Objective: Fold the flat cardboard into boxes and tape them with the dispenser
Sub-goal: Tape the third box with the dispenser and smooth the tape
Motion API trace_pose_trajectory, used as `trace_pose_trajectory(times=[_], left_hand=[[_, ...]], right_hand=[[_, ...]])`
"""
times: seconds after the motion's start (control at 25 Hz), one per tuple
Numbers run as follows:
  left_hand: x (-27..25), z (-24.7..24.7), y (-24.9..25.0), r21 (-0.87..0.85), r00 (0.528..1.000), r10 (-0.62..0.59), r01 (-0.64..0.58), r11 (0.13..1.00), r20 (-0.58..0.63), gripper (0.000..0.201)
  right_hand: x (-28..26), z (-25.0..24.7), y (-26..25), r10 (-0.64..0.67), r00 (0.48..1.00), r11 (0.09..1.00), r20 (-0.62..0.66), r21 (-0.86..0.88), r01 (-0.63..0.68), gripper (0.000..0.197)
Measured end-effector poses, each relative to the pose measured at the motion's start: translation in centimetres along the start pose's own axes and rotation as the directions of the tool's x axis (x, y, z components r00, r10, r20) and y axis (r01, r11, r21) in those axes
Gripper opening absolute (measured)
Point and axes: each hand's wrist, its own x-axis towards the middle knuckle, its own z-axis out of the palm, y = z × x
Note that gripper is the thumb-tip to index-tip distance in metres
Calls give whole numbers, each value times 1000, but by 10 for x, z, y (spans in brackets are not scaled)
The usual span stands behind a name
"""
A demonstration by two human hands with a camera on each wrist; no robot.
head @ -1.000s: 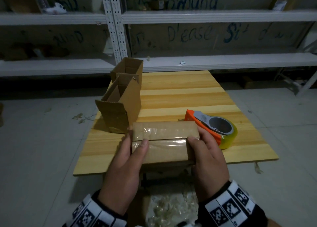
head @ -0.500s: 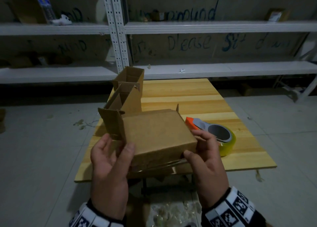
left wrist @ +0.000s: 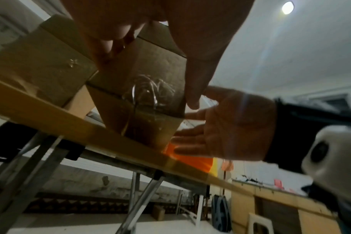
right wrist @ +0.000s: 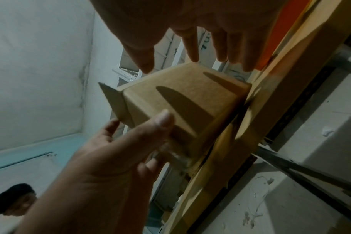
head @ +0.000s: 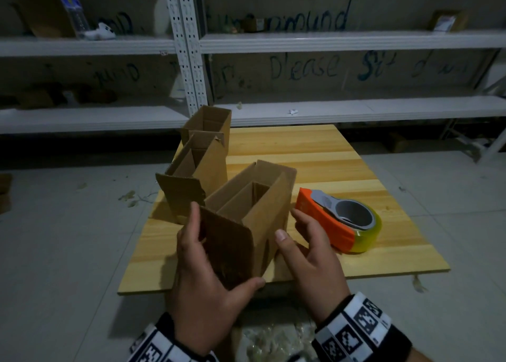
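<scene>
A brown cardboard box [head: 246, 224] is tilted above the near edge of the wooden table [head: 301, 156], its open top facing up and away. My left hand [head: 223, 248] grips its near end, fingers on the left side and thumb under the right corner. Clear tape [left wrist: 148, 95] runs over the box's bottom seam in the left wrist view. My right hand [head: 290, 224] is open just right of the box, fingers straight, seemingly just off its side. The orange tape dispenser [head: 339, 219] with a yellowish roll lies on the table behind my right hand.
Two more open-topped boxes [head: 197, 181] [head: 210, 126] stand in a row along the table's left edge. White metal shelves [head: 328, 41] line the wall behind. Crumpled plastic wrap [head: 273, 339] lies below the near table edge. A person [right wrist: 12, 201] shows in the right wrist view.
The box has been turned over, from taped bottom facing me to open top up. My right hand has let go of it and opened; my left still holds it.
</scene>
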Motion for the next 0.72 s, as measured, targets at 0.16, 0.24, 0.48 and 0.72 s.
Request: trace_pose_trajectory(times=[0.16,0.24,0.48,0.72], left_hand=[[-1,7,-9,14,999,10,-10,1000,37,156],[2,6,-13,32,996,76,-78,996,43,145],[16,-9,-9,217,947,313,-322,921,78,88],[18,-8,-12,267,971,232,-238,934,55,92]], right_hand=[[-5,5,-8,-108,992,994,65,17,107,99],[-4,1,-12,-172,981,983,94,-54,177,98],[-6,-14,-24,-300,923,867,243,-334,370,83],[-2,-8,-20,-259,962,896,89,-351,273,66]])
